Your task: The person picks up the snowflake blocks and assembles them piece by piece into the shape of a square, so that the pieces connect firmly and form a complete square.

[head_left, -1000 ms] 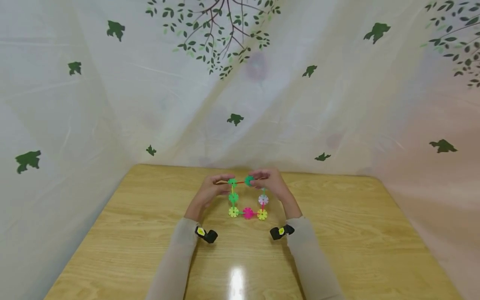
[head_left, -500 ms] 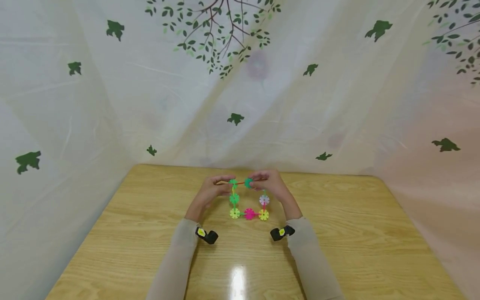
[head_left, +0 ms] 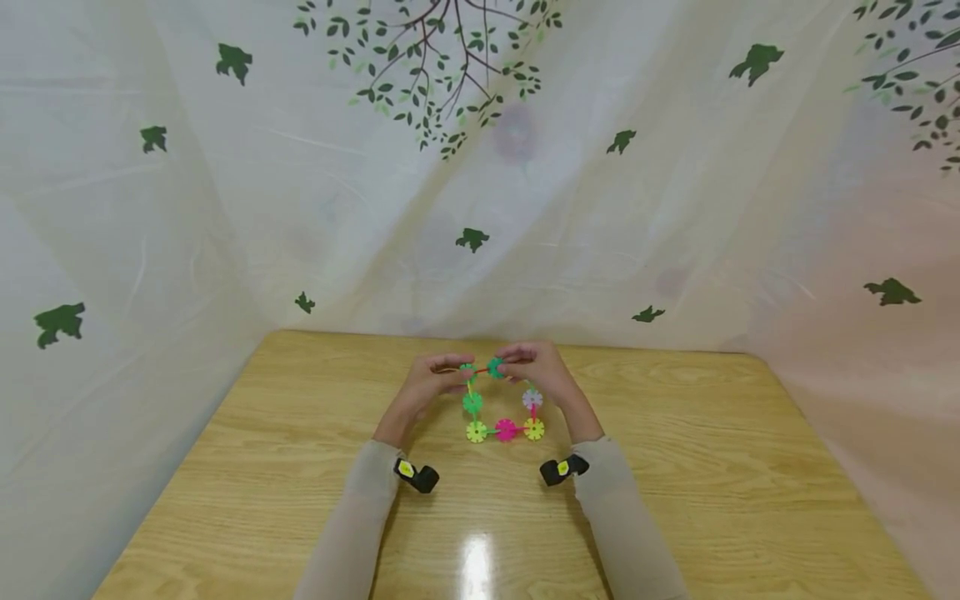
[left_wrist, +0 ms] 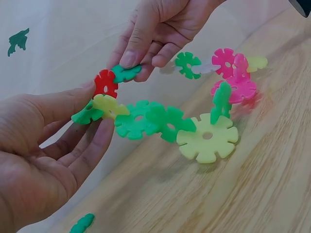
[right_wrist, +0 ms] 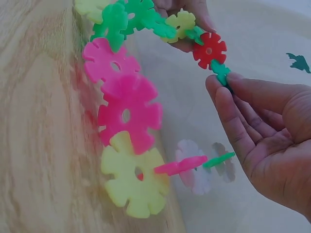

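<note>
A chain of flower-shaped interlocking plastic discs hangs between my hands in a roughly square outline, close over the table. My left hand (head_left: 427,385) pinches a green disc (left_wrist: 87,112) at the far left corner, between thumb and fingers. My right hand (head_left: 542,367) pinches a teal disc (right_wrist: 221,72), slotted into a red disc (right_wrist: 210,50) that links to the left corner. Along the near side are a pale yellow disc (head_left: 476,432), a pink disc (head_left: 506,430) and a yellow disc (head_left: 534,429). A white disc (right_wrist: 193,167) and a green disc (right_wrist: 218,159) lead to a greyish clear disc (right_wrist: 226,170) below my right fingers.
The wooden table (head_left: 247,467) spreads under both forearms. A pale cloth (head_left: 375,208) printed with leaves and birds hangs right behind its far edge and along both sides. Each sleeve cuff carries a small black camera, one left (head_left: 417,476) and one right (head_left: 564,469).
The chain's near side has swung slightly to the right and a little nearer. My left hand has shifted slightly right and down, while the right hand has stayed almost in place. Both grips continue.
</note>
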Demonstrator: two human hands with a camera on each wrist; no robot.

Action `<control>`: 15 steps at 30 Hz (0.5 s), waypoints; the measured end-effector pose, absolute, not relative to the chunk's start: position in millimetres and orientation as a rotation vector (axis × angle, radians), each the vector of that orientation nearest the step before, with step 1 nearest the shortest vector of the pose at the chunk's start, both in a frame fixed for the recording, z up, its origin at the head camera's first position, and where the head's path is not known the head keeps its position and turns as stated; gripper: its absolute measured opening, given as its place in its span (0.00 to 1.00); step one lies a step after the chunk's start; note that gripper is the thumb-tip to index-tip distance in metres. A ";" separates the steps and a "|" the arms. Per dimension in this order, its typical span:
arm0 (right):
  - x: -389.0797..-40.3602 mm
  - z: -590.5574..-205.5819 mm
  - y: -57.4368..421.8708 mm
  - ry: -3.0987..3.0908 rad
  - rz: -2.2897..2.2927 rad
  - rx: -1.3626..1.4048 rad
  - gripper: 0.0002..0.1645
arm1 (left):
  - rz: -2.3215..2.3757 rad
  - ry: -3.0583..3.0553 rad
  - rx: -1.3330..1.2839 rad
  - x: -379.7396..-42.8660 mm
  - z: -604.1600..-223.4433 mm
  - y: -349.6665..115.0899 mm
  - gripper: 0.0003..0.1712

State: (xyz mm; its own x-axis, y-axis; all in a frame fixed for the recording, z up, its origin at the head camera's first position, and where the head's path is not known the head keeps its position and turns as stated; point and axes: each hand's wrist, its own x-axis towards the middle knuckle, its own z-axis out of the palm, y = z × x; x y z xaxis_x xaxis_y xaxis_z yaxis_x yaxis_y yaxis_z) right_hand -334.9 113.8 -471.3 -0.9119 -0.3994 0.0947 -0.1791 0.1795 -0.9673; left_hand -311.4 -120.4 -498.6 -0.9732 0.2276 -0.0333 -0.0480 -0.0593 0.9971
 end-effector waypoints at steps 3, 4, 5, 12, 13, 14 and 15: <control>-333.8 -470.4 113.0 2.265 -1.829 -0.542 0.14 | 2.154 2.018 0.186 -311.1 -499.4 -119.5 0.24; -333.4 -470.2 112.8 2.266 -1.829 -0.542 0.14 | 2.154 2.022 0.184 -311.1 -499.7 -119.1 0.24; -332.9 -470.0 112.6 2.268 -1.831 -0.541 0.14 | 2.157 2.022 0.182 -311.3 -500.3 -118.9 0.23; -332.1 -470.8 112.2 2.267 -1.831 -0.546 0.14 | 2.131 2.028 0.182 -311.8 -502.5 -118.0 0.18; -332.0 -470.9 112.4 2.267 -1.829 -0.547 0.15 | 2.128 2.029 0.186 -311.6 -502.4 -118.2 0.18; -331.9 -470.7 112.7 2.265 -1.829 -0.548 0.15 | 2.128 2.027 0.191 -311.4 -502.1 -118.3 0.18; -331.7 -470.4 113.2 2.264 -1.827 -0.553 0.15 | 2.127 2.028 0.196 -311.2 -501.8 -118.5 0.18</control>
State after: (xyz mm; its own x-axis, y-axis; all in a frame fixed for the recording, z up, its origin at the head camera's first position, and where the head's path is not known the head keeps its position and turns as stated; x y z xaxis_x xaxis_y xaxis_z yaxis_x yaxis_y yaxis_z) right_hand -331.7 113.2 -470.4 -0.9147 -0.3936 0.0912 -0.1724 0.1762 -0.9691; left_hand -311.2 -118.5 -501.8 -0.9720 0.2316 -0.0393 -0.0503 -0.0418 0.9979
